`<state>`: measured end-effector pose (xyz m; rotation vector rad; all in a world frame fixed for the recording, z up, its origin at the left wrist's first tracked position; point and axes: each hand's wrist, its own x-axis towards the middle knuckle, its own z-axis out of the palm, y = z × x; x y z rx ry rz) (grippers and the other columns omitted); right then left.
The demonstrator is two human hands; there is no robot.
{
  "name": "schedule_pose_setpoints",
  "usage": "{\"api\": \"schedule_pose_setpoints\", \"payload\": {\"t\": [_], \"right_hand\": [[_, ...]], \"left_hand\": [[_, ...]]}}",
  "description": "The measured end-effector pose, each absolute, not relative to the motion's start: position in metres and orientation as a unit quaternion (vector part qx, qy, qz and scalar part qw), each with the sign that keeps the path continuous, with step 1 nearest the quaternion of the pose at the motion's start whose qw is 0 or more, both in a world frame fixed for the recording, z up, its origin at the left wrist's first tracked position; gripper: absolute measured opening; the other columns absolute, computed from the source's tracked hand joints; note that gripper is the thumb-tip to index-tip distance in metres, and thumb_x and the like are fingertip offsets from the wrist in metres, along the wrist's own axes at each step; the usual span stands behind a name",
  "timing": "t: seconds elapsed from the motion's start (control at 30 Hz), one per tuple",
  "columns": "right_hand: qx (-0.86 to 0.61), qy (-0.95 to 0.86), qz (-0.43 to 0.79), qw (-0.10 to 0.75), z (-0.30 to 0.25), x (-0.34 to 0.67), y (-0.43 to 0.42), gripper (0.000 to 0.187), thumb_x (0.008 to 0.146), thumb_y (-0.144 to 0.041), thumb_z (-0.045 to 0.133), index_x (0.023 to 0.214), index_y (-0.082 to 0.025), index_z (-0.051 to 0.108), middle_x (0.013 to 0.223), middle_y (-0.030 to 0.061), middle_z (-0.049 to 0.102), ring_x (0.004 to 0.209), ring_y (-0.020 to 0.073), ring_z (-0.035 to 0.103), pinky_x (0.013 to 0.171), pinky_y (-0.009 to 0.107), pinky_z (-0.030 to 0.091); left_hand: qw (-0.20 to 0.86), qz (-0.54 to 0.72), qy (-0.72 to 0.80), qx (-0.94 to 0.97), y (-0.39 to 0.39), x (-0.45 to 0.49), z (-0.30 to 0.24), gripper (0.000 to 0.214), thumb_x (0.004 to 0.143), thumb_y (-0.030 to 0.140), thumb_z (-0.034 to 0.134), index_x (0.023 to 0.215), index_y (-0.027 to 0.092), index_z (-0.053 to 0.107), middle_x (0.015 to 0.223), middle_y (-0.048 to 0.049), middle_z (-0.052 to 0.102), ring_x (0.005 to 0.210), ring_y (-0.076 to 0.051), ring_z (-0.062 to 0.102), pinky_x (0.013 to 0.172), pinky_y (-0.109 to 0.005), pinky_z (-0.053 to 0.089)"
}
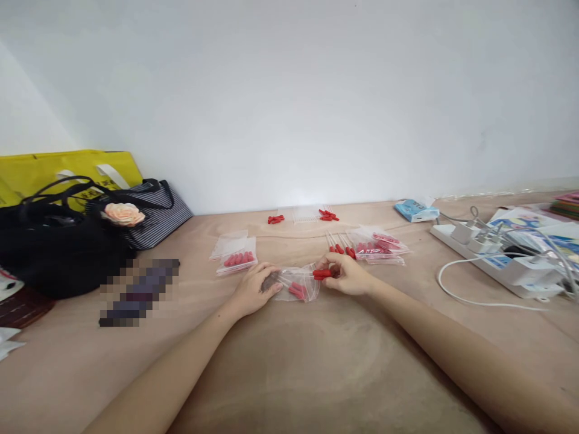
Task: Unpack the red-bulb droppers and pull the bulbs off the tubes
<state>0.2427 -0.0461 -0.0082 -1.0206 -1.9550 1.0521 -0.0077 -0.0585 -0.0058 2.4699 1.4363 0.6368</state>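
Between my hands at the middle of the table lies a clear zip bag [310, 293] with a few red-ended white sticks [297, 291] inside. My left hand [259, 288] is closed on the bag's left end. In my right hand [344, 274], the fingers pinch more sticks by their red ends [322, 274], at the bag's right edge; their thin shafts point left over or into the bag, I cannot tell which. Loose red-ended sticks [341, 248] lie just beyond my right hand. Filled zip bags [380, 246] are stacked to their right. Another filled bag [237, 259] rests beyond my left hand.
Red-ended sticks [329, 215] lie in groups near the wall. A blue tissue pack [416, 211] and a white power strip [493, 259] with cables are on the right. Black [67, 253], striped [167, 211] and yellow [27, 172] bags stand left, behind a blurred-out dark object [140, 293].
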Motion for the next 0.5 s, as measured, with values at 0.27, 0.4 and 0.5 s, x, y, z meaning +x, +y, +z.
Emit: {"api": "schedule_pose_setpoints", "payload": {"t": [0.27, 0.4, 0.5], "right_hand": [[-0.423, -0.616, 0.479, 0.461, -0.003, 0.306, -0.049, 0.016, 0.059, -0.021, 0.065, 0.074, -0.017, 0.061, 0.075, 0.0014, 0.065, 0.069, 0.0129, 0.060, 0.065, 0.025, 0.046], [-0.466, -0.564, 0.417, 0.540, 0.002, 0.321, -0.043, 0.020, 0.060, -0.025, 0.064, 0.077, -0.016, 0.060, 0.075, 0.0034, 0.065, 0.068, 0.0145, 0.061, 0.062, 0.027, 0.048], [-0.509, -0.585, 0.293, 0.560, -0.003, 0.312, -0.031, 0.021, 0.064, -0.028, 0.060, 0.081, -0.015, 0.061, 0.077, 0.0053, 0.063, 0.065, 0.0151, 0.060, 0.060, 0.029, 0.049]], "left_hand": [[0.107, 0.218, 0.491, 0.836, -0.058, -0.009, -0.006, 0.029, 0.078, 0.037, 0.048, 0.101, 0.021, 0.055, 0.105, -0.0050, 0.055, 0.099, -0.021, 0.049, 0.088, -0.037, 0.038], [0.101, 0.230, 0.490, 0.835, -0.058, -0.009, -0.009, 0.030, 0.078, 0.038, 0.048, 0.100, 0.020, 0.055, 0.104, -0.0052, 0.056, 0.097, -0.020, 0.050, 0.087, -0.037, 0.039], [0.090, 0.245, 0.485, 0.835, -0.060, -0.009, -0.010, 0.030, 0.078, 0.038, 0.049, 0.101, 0.019, 0.054, 0.103, -0.0049, 0.057, 0.097, -0.020, 0.051, 0.086, -0.036, 0.040]]}}
